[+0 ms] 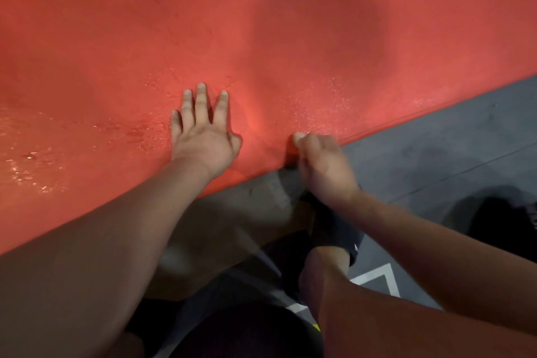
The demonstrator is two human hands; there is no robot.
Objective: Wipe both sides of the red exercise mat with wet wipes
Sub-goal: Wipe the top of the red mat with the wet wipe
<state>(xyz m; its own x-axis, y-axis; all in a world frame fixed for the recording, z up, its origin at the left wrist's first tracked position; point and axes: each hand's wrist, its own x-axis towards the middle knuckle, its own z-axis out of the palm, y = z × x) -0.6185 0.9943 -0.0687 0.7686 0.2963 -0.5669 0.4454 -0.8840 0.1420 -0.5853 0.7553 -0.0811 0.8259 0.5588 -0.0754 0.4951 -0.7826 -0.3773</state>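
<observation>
The red exercise mat [261, 23] fills the upper and left part of the head view, its near edge running diagonally from lower left to upper right. Wet, glistening patches show on it at the left and near my hands. My left hand [203, 134] lies flat on the mat with its fingers spread and straight. My right hand [319, 163] grips the mat's near edge, thumb on top and fingers curled under it, and the edge is slightly raised there. I see no wet wipe clearly in either hand.
Dark grey floor [436, 148] with thin seams lies to the right of the mat. My foot in a black sock [334, 232] is just below my right hand. White floor markings [374, 276] show near the bottom.
</observation>
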